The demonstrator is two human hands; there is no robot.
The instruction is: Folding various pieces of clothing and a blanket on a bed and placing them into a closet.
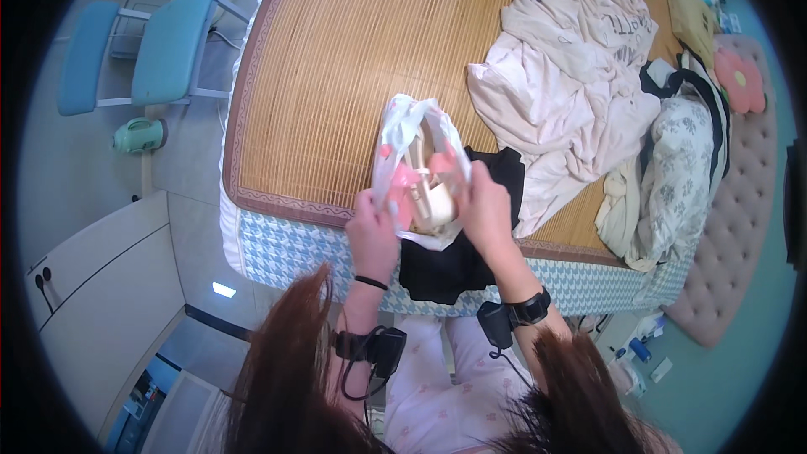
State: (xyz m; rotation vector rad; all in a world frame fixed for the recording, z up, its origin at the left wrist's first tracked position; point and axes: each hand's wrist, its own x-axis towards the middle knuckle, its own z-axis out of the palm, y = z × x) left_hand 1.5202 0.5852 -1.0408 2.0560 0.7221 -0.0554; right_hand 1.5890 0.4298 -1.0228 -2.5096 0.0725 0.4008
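Observation:
A white plastic bag (pixel 395 118) with pink marks stands with its mouth spread at the near edge of the bed. Its left rim is gripped by my left hand (pixel 372 223), fingers closed. On the opposite side my right hand (pixel 486 208) pinches the right rim. Inside the bag lies a cream-coloured thing with straps (pixel 435 202), its kind unclear. Pink patches show beside it; whether they are print or contents, I cannot tell. Black cloth (pixel 450 273) lies crumpled under and beside the bag.
A bamboo mat (pixel 336 59) covers the bed. To the right are a pale pink cover (pixel 563 76) and a grey-flowered white bundle (pixel 677 151), before a tufted headboard (pixel 731 227). Blue chairs (pixel 172 46) and a green flask (pixel 140 135) are at left, above a white cabinet (pixel 109 286).

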